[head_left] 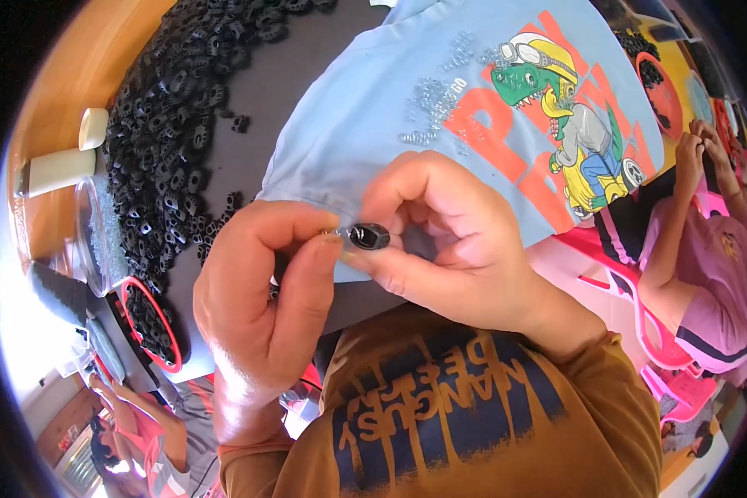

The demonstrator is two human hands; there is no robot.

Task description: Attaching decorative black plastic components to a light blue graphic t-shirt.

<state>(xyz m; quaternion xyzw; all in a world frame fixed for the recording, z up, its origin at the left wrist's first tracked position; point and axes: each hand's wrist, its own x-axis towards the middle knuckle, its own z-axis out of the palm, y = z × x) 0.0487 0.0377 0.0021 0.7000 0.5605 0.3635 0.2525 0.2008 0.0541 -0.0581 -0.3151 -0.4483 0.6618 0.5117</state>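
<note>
One blk part (pixel 369 237): being held up btwn L hand (pixel 261 286) and R hand (pixel 461 249), over the near side of the blue tee
L grip: thumb + index are pinching a tiny clear bit right at the part's end, too small to tell what it is
R grip: thumb + fingers are pinching the blk part itself, fingertips hiding some of it
Blue tee (pixel 349 108): lying spread on the dark table (pixel 303 75), showing a cartoon dino print; R hand is covering some of its near edge
Clear bits (pixel 427 108): sitting scattered on the tee past the R hand, too small to count tbh
Blk pile (pixel 162 124): hogging the table's L side w/ similar parts; L hand is blocking its near end
Far L stuff: clear tub (pixel 85 241) sitting by the pile, red-rimmed basket (pixel 176 362) holding more blk pieces, pale cylinder (pixel 94 128) resting nearby
R side: person in purple (pixel 718 290) is sitting by a pink chair (pixel 668 340), hands up together
Lower L: person in pink (pixel 145 440) is reaching fwd
Bottom: brown top (pixel 506 423) is filling the space
</note>
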